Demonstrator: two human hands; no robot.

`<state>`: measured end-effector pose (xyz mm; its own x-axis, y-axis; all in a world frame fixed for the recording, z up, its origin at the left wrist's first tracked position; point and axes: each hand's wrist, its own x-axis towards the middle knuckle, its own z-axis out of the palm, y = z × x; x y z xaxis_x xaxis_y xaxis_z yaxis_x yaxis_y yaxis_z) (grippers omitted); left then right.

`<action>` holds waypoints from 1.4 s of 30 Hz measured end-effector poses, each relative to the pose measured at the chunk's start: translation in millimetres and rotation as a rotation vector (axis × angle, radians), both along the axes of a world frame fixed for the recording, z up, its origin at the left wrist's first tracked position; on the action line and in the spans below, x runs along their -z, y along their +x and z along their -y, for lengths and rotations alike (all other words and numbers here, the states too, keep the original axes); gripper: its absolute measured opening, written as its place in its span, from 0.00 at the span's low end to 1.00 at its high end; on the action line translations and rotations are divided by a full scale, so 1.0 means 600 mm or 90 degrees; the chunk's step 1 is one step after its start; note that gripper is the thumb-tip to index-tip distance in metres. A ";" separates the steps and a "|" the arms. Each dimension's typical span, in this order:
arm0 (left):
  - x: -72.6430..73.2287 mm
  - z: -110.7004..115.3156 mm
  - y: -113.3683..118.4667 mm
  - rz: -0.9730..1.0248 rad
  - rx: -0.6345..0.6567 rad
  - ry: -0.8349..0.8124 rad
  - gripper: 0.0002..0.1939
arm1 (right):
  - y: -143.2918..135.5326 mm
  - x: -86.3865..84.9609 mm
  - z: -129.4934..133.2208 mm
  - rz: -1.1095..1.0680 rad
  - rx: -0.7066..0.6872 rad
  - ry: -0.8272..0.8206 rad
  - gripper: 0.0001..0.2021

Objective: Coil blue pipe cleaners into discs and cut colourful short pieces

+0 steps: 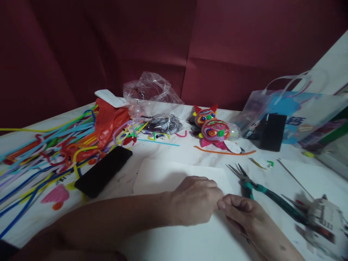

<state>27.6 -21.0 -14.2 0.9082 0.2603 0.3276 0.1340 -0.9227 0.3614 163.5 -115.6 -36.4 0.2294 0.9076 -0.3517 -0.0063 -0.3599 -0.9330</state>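
Over a white sheet of paper, my left hand shows its back, with the fingers curled under and out of sight. My right hand meets it from the right, thumb and forefinger pinched together. Whatever sits between the two hands is hidden or too small to name. Just beyond my right hand lie long-nose pliers with green handles, jaws parted. Farther back stand two colourful round animal figures made of coiled pipe cleaners, with pointed ears and big eyes.
Loose pipe cleaners and a black phone lie at left. A clear plastic bag is at the back. On the right are an upright dark phone, a translucent carrier bag and a white tool, probably a glue gun.
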 end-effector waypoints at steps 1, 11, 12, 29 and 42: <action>0.000 -0.001 0.000 0.001 -0.001 -0.020 0.06 | -0.001 0.000 0.000 -0.018 -0.007 -0.003 0.24; -0.011 0.008 0.003 0.158 -0.075 -0.684 0.02 | -0.003 -0.002 0.007 -0.315 -0.017 0.079 0.17; -0.012 0.011 0.004 0.176 -0.077 -0.743 0.03 | -0.004 -0.002 0.008 -0.346 -0.016 0.079 0.16; 0.002 0.001 0.007 0.142 -0.076 -0.429 0.01 | 0.000 0.002 0.003 -0.287 0.015 0.037 0.18; -0.008 -0.009 0.001 0.077 -0.002 -0.297 0.02 | -0.001 -0.004 0.006 -0.194 -0.035 0.045 0.21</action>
<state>28.1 -15.4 -9.3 0.8699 0.4075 0.2777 0.0687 -0.6577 0.7501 162.8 -119.5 -34.1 0.0734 0.9401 -0.3329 -0.2713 -0.3024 -0.9138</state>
